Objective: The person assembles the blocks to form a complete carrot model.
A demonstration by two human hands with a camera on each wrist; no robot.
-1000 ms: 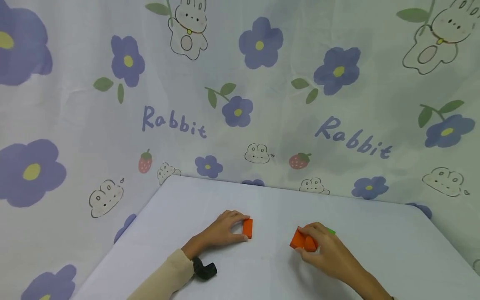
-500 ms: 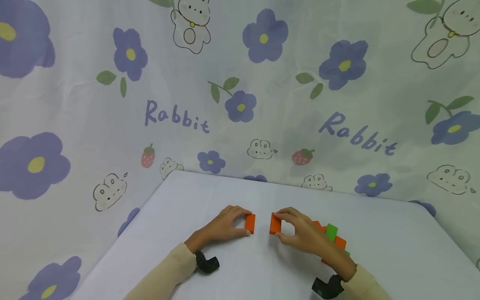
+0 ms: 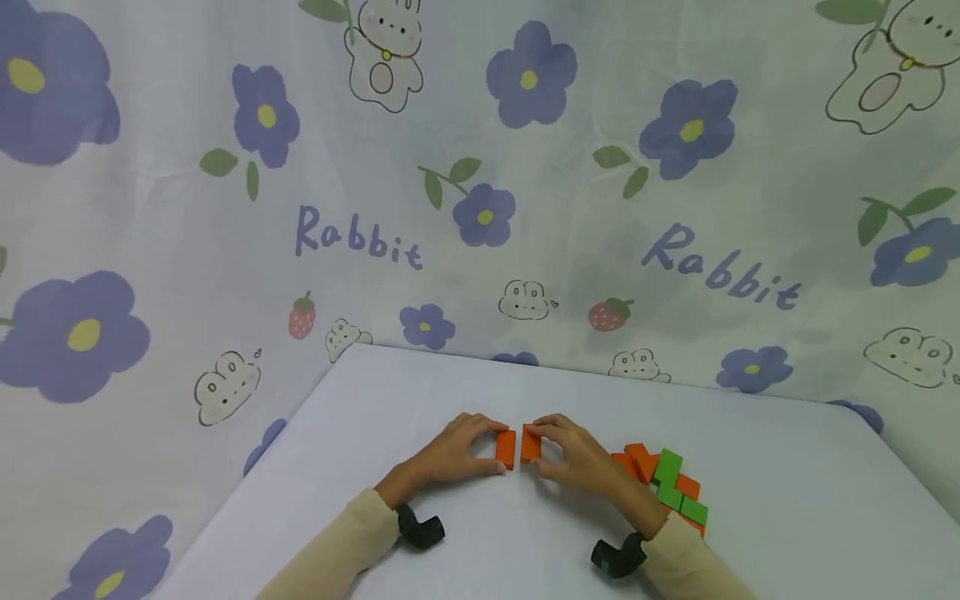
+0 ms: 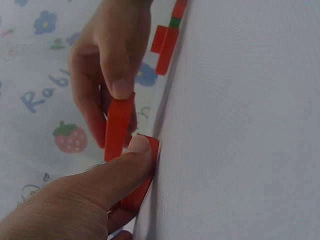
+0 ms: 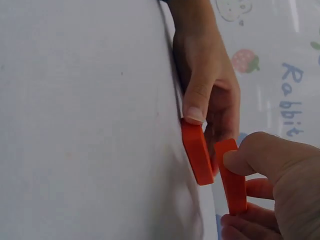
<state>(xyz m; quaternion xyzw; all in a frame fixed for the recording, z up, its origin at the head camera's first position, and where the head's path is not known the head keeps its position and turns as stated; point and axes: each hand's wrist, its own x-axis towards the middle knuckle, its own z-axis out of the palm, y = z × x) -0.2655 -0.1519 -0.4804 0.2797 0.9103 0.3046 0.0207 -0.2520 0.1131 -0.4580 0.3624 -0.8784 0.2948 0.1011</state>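
My left hand (image 3: 453, 452) pinches an orange rectangular block (image 3: 506, 450) between thumb and fingers near the middle of the white table. In the left wrist view this block sits low, right at the table surface. My right hand (image 3: 581, 458) pinches a second orange block (image 3: 531, 444) just to the right of the first, with a narrow gap between the two in the head view. The right wrist view has the second block (image 5: 232, 175) upright in the fingers, higher over the table than the left block (image 5: 197, 152).
A loose pile of orange and green blocks, among them a green block (image 3: 667, 466), lies on the table (image 3: 420, 383) beside the right forearm. Black wrist cameras (image 3: 422, 530) hang under both wrists. A patterned curtain (image 3: 480, 167) stands behind the table's far edge.
My right hand has moved left from the pile to beside the left hand, carrying an orange block. More of the pile shows now. The left hand keeps its pinch, nearly in place.
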